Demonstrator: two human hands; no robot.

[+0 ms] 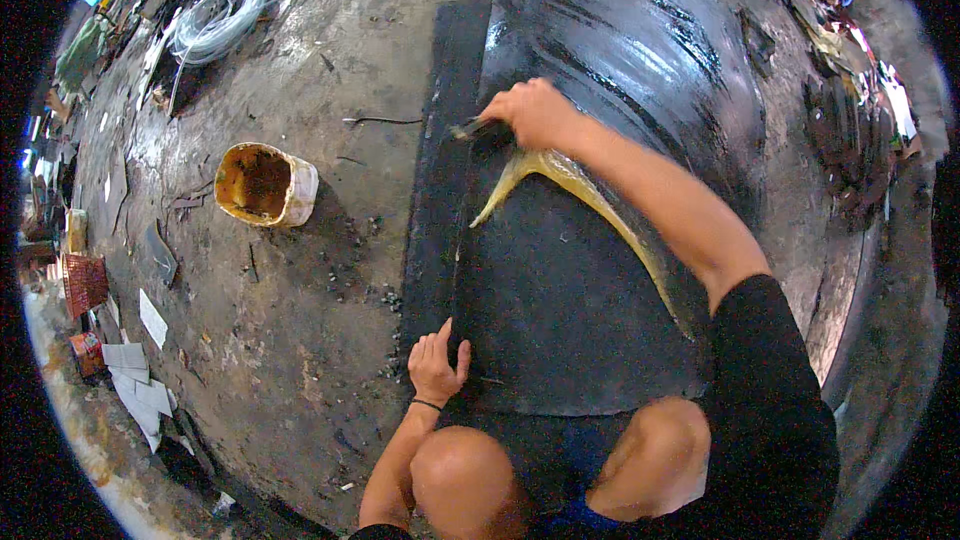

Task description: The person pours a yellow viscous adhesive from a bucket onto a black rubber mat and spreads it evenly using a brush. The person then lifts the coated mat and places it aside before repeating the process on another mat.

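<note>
A black sheet (560, 300) lies on the floor before my knees. Its far part has a wet, shiny coat (640, 50), and a thick yellow band of what looks like glue (575, 178) curves across its middle. My right hand (538, 115) is closed on a small dark flat piece (468, 130), just beyond the band's left end. The hand hides most of that piece, so its exact kind is unclear. Along the sheet's left edge runs a black strip (428, 210). My left hand (435, 365) rests at the strip's near end, fingers stretched out and holding nothing.
An open tub (305, 190) with yellow-brown residue inside stands on the floor left of the strip. Coiled clear hose (222, 20) and scraps lie at the far left. A red basket (84, 280) is at the left rim. Dark scraps (850, 140) pile up on the right.
</note>
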